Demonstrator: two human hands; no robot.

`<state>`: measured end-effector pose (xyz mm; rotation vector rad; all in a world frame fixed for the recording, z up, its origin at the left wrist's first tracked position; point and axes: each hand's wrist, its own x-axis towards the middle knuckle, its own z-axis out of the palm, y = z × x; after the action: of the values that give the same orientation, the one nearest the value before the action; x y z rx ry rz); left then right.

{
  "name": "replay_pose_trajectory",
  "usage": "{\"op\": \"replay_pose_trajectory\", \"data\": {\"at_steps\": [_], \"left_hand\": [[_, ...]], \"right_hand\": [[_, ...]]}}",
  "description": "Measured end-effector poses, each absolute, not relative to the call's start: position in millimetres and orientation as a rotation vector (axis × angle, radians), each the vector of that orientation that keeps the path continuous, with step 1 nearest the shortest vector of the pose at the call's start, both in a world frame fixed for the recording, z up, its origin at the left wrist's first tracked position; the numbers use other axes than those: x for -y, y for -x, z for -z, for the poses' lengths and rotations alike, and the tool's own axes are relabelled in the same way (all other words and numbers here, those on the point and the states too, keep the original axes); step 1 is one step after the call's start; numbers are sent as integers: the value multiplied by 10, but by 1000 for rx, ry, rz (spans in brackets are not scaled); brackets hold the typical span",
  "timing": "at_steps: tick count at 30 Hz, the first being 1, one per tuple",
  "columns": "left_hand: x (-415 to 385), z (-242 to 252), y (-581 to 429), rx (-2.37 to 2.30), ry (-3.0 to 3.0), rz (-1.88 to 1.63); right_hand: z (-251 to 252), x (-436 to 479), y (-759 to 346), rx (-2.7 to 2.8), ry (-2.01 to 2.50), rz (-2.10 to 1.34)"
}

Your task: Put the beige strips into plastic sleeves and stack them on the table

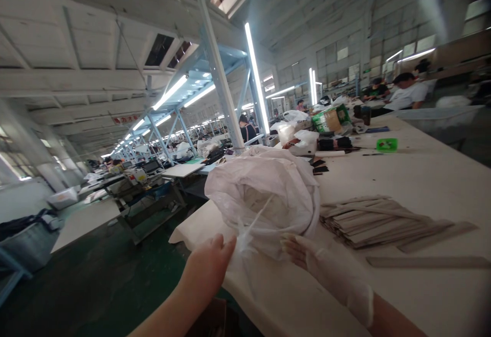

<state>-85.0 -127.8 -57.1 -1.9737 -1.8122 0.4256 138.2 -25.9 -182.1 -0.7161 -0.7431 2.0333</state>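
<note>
A large whitish, translucent plastic bag (264, 173) sits at the table's near left corner, its mouth facing me and its lower edge gathered into a twist. My left hand (207, 265) is bare and closed at the left of that twist, with thumb and fingers at the plastic. On the other side, my right hand (322, 265) wears a pale, thin glove with the fingertips showing. Its fingers are stretched out and close together beside the bag's lower right side. Whether they touch the plastic I cannot tell. What lies inside the bag is hard to make out.
Flat grey-brown strips (376, 219) lie stacked right of the bag on the pale table (422, 173). Farther back are a green tray (386, 145), dark rolls (333, 143) and plastic bags. Blue metal frames with lamps line the hall. People sit working at the far right.
</note>
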Motion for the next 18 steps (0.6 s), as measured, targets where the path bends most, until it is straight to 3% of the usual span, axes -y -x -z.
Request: {"op": "replay_pose_trajectory", "data": {"at_steps": [8, 18], "left_hand": [[1429, 764, 797, 1688, 2193, -457], [1496, 831, 853, 1463, 2384, -564]], "right_hand": [[1479, -413, -762, 604, 921, -2054], [1627, -1005, -592, 547, 1006, -2121]]}}
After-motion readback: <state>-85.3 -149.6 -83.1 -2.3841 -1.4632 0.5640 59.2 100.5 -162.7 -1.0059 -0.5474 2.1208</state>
